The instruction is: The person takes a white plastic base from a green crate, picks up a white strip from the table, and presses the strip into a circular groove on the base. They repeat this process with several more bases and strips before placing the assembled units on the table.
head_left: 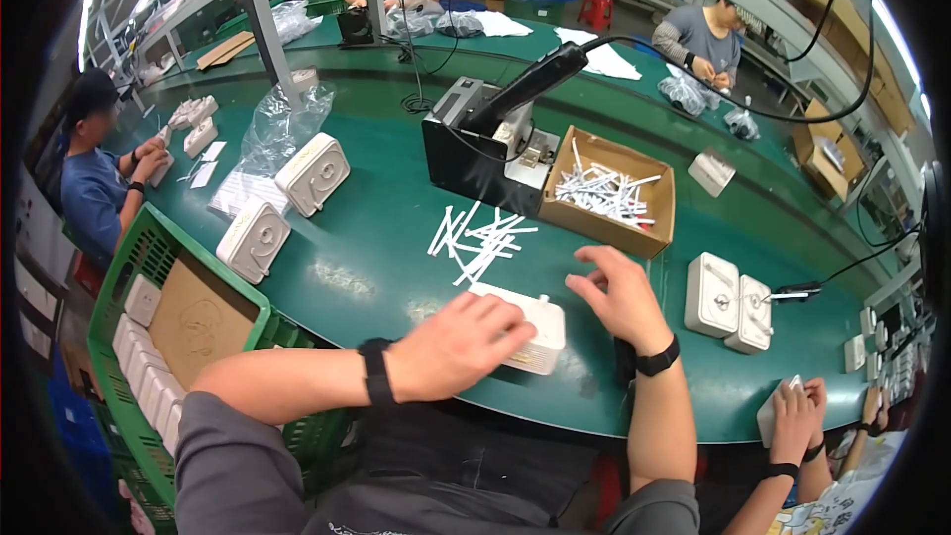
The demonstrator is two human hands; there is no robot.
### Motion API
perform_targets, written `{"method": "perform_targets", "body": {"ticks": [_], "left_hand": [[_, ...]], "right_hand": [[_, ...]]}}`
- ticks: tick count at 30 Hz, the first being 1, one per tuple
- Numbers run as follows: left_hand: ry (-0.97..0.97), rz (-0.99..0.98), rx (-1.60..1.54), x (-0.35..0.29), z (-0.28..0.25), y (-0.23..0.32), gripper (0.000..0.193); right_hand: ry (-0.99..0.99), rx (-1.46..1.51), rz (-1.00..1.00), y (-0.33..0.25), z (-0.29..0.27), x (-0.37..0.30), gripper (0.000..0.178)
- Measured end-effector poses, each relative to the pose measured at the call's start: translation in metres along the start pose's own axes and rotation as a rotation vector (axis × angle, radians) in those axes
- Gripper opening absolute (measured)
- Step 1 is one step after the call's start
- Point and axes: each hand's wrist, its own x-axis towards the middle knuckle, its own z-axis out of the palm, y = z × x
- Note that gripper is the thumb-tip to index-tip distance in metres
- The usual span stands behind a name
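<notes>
A white plastic housing [547, 329] with a small knob lies on the green bench right in front of me. My left hand [451, 345] hovers over or rests on its left end, thumb apart from the fingers. Whether the fingertips touch the housing cannot be told. To the right of it is my right hand [626, 299], raised, fingers bent and thumb spread, with nothing between them. Loose white strips [482, 238] are scattered just beyond the housing. Behind them stands a black bench machine [436, 154] beside a cardboard box [604, 231] of more strips.
Two white housings [315, 174] lie at left, near clear plastic bags. A green crate [260, 309] of white parts stands at my left side. More housings [713, 295] sit at right, by a co-worker's hands [791, 428]. A black cable [693, 64] arches overhead.
</notes>
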Motion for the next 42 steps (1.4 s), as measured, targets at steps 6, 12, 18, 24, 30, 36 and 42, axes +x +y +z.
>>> {"method": "perform_targets", "body": {"ticks": [6, 12, 18, 24, 30, 36, 42], "left_hand": [[0.034, 0.079, -0.041, 0.026, 0.032, 0.0, 0.038], [0.078, -0.359, -0.082, 0.022, 0.008, -0.087, 0.021], [-0.097, -0.281, -0.078, 0.005, 0.008, -0.123, 0.013], [-0.084, -0.288, -0.12, 0.002, 0.013, -0.128, 0.008], [0.052, -0.499, -0.537, 0.026, 0.004, -0.107, 0.006], [-0.124, -0.689, -1.35, 0.067, 0.013, -0.062, 0.015], [-0.185, -0.731, -1.511, 0.087, 0.021, -0.051, 0.018]], "right_hand": [[0.096, -0.119, 0.043, 0.013, -0.009, -0.003, 0.034], [0.257, -0.336, -0.046, 0.018, -0.008, -0.003, 0.027], [0.273, -0.335, -0.075, 0.017, -0.003, -0.002, 0.025], [0.3, -0.356, -0.119, 0.013, -0.001, 0.001, 0.02], [0.311, -0.102, -0.185, -0.007, -0.003, -0.002, 0.016], [0.101, 0.484, -0.058, -0.036, -0.004, -0.007, 0.018], [0.121, 0.569, -0.119, -0.014, -0.009, -0.007, 0.012]]}}
